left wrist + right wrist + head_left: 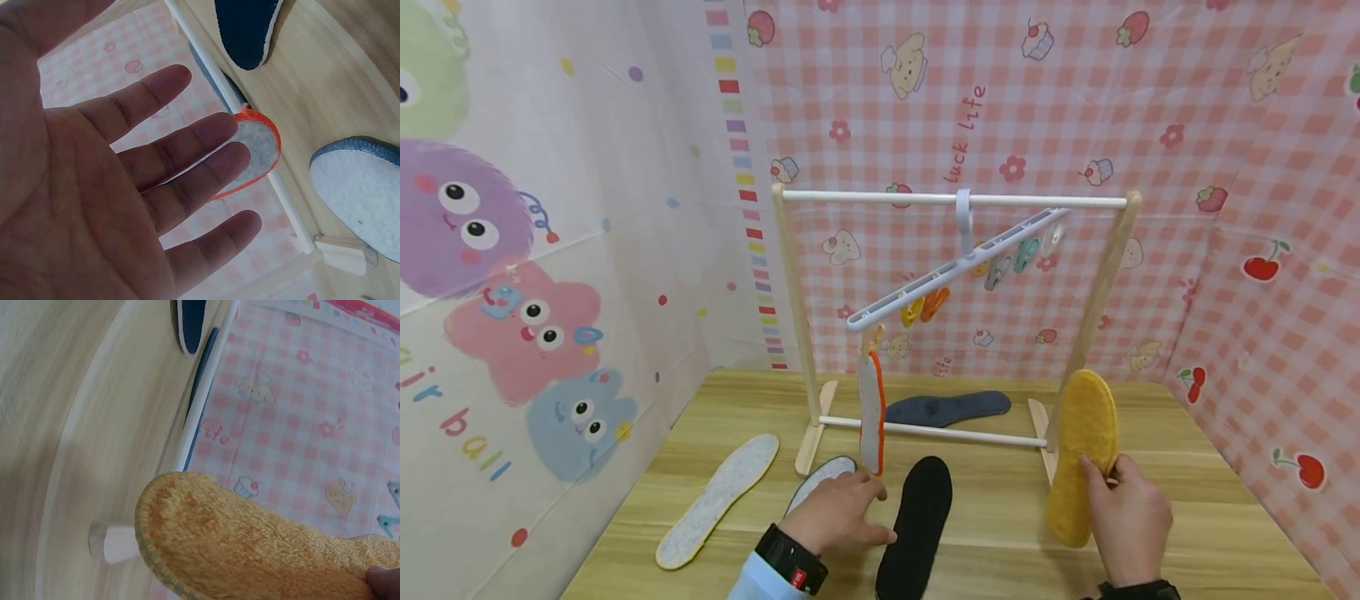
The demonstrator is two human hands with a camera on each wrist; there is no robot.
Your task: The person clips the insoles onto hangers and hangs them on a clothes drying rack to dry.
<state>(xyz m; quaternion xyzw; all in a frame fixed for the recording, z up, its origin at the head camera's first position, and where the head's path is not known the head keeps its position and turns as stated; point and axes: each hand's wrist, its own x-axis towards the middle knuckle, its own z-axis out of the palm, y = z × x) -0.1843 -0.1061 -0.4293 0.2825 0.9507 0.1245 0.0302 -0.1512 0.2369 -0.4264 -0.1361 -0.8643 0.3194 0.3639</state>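
My right hand [1129, 521] pinches a fuzzy yellow insole [1084, 450] by its edge, holding it upright above the table near the rack's right leg; the right wrist view shows its plush face [250, 544]. My left hand [842, 512] hangs over the table with fingers spread, and its palm [81, 206] holds nothing. Below and beside it lie a grey insole with a dark edge [822, 479], partly hidden by the hand, and a black insole [917, 525]. An orange-edged grey insole [872, 417] hangs from a clip at the near end of the hanger [925, 283].
The hanger hooks onto the top white bar [865, 197] of a wooden rack and carries several coloured clips [934, 304]. A light grey insole [718, 504] lies at left, a dark blue insole [951, 408] behind the rack's lower bar [970, 435]. Patterned cloth [1075, 100] surrounds the table.
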